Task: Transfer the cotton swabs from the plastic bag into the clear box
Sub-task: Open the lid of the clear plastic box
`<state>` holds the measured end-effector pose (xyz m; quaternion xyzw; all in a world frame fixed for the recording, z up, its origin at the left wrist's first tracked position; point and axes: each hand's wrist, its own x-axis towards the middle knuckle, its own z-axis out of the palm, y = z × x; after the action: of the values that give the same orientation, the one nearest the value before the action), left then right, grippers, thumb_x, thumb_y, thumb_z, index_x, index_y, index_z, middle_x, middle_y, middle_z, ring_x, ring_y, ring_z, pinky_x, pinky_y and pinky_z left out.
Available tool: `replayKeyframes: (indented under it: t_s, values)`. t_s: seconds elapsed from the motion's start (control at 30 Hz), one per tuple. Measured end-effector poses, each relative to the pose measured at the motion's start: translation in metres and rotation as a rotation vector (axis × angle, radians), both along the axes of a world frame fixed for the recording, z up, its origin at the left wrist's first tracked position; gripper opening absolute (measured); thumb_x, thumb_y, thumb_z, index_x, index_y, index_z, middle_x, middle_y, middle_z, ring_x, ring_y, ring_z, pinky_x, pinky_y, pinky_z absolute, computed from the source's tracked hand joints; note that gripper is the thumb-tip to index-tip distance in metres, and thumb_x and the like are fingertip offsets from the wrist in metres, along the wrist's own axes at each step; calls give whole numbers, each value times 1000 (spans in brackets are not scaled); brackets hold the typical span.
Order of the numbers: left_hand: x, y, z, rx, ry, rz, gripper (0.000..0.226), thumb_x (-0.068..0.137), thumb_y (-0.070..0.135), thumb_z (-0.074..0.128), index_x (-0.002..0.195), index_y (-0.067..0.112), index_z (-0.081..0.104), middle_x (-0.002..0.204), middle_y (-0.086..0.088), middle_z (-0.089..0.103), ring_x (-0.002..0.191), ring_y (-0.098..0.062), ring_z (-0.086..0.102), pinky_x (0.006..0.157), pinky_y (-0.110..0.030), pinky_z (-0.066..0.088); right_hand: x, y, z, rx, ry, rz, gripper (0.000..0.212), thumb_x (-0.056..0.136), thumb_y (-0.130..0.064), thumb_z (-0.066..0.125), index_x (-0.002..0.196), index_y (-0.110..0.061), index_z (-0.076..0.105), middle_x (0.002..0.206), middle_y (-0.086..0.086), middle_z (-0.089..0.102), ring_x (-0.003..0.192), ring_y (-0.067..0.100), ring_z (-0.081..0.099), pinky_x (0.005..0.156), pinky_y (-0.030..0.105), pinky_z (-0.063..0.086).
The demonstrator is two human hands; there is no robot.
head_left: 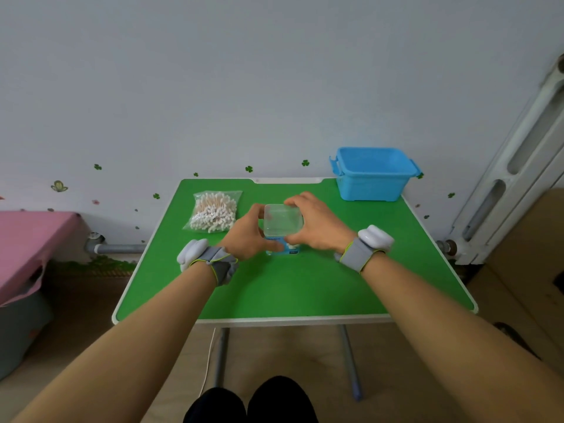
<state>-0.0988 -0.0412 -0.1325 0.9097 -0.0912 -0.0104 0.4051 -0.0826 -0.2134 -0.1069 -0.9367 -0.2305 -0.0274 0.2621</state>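
Observation:
A clear box (283,222) with a blue label on its front stands in the middle of the green table (290,288). My left hand (248,235) grips its left side, thumb low on the front. My right hand (317,225) grips its right side, fingers curled over the far top edge of the lid. The lid looks closed on the box. A clear plastic bag (213,211) full of cotton swabs with wooden sticks lies flat to the left of the box, apart from both hands.
A blue plastic bin (374,175) stands at the table's back right corner. A white radiator (518,166) runs up the right wall, and a pink-covered surface (33,239) sits left of the table. Both my wrists carry grey straps with white devices.

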Motion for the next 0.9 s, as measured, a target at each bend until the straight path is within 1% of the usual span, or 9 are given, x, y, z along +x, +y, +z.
replayKeyframes:
  t_s: [0.2,0.33,0.4,0.47,0.53,0.63,0.73,0.8,0.9]
  values:
    - [1,2,-3,42,-31,-13,76,67,19,84,127,13,37,125,0,54,87,-22,64,77,-33,54,3,-2,4,-67,-27,37,78,67,-28,81,134,-10,45,118,1,47,104,14,46,91,25,42]
    - [2,3,-2,52,-26,-19,77,68,19,84,129,13,36,123,-2,56,91,-24,64,84,-41,55,9,-5,10,-65,-7,50,70,71,-31,78,131,-11,50,118,5,52,102,17,51,86,23,39]
    - [2,3,-2,52,-30,-21,78,68,19,83,129,13,35,122,-2,57,91,-23,63,82,-40,54,11,-7,14,-37,20,40,67,73,-34,76,131,-13,52,121,4,55,102,17,53,86,23,40]
    - [2,3,-2,57,-36,-24,78,68,19,83,129,13,35,123,-1,56,89,-21,63,77,-33,53,14,-8,16,43,85,14,66,75,-39,74,133,-17,51,126,0,56,103,13,55,90,25,44]
    - [2,3,-2,57,-39,-22,75,68,18,83,127,12,35,126,0,53,87,-21,63,74,-29,52,17,-8,17,168,170,-21,64,74,-45,73,129,-21,52,125,-1,57,103,12,57,91,32,51]
    - [3,3,-1,46,-29,-21,78,67,18,83,128,12,34,128,2,51,83,-16,61,72,-24,50,22,-6,17,357,191,-134,52,73,-50,74,108,-18,51,110,5,60,97,20,62,84,41,56]
    - [4,4,-1,39,-13,-29,85,66,18,84,132,12,32,127,3,52,79,-12,58,70,-20,47,28,0,12,519,129,-228,42,78,-45,72,87,-15,43,91,5,58,94,29,65,79,46,56]
    - [5,4,-1,43,-7,-32,87,65,18,84,134,12,30,128,2,52,80,-11,58,70,-18,46,31,4,8,682,117,-296,38,82,-37,71,77,-16,40,80,7,58,85,28,70,69,44,56]
    - [5,5,-2,35,-6,-27,98,64,19,85,140,12,23,129,2,52,81,-11,58,70,-18,47,36,9,-1,882,158,-359,31,86,-29,68,72,-12,46,88,18,72,74,20,73,56,33,53]
